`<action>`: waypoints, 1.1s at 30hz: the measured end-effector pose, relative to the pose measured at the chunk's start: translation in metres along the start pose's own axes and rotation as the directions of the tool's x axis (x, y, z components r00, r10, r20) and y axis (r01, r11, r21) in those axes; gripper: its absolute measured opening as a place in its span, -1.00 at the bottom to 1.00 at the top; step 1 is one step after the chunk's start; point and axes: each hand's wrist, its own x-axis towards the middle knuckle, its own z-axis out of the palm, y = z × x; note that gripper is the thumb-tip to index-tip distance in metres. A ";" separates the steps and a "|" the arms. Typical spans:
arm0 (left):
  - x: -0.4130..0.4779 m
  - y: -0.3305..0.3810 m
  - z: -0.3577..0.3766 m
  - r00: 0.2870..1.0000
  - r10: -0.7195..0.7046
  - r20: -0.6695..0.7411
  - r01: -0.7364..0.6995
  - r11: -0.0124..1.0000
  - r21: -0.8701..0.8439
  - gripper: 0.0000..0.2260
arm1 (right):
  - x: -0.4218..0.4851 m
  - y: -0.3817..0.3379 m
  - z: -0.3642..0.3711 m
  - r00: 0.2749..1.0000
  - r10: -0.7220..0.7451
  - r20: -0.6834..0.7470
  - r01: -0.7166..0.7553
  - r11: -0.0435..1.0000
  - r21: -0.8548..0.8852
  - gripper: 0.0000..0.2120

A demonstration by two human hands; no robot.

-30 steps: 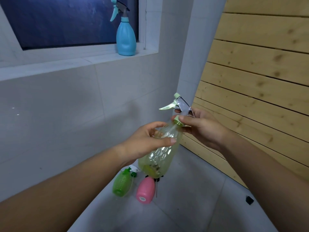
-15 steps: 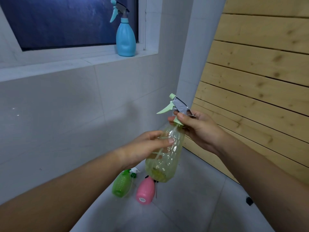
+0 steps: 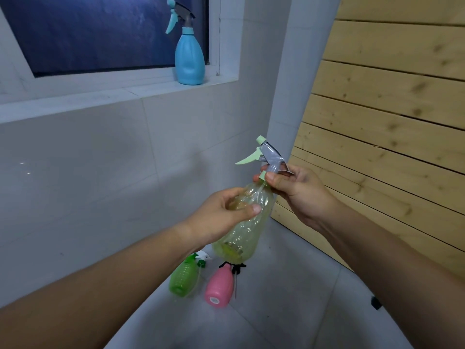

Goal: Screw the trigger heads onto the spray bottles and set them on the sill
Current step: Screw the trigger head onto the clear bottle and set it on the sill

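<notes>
On the far left we see the window sill (image 3: 120,93) under a dark window (image 3: 100,31), and toward its right end a blue spray bottle (image 3: 189,57) stands upright with its trigger head on. Lower down, on the grey tiled floor (image 3: 289,298), a green bottle (image 3: 183,279) and a pink bottle (image 3: 218,288) lie on their sides just beside each other; their heads lie at their necks (we cannot tell whether they are screwed on). Above them, our left hand (image 3: 221,215) wraps the middle of a clear yellowish bottle (image 3: 247,230), thumb across the front and fingers curled behind it, clamped on the body. The bottle is held in the air, tilted, neck up and to the right. Its trigger head (image 3: 266,157), grey with a pale green lever pointing left, sits on the neck. Our right hand (image 3: 299,192) pinches the green collar (image 3: 263,175) at the base of that head, thumb and fingertips closed on it. To the far right runs a wall of pale wooden planks (image 3: 390,122).
</notes>
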 end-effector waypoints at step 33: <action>0.060 0.125 -0.173 0.869 0.284 -0.406 -0.239 0.958 0.158 -0.50 | 0.145 -0.078 0.130 0.959 -0.160 0.234 0.221 0.939 -0.265 -0.63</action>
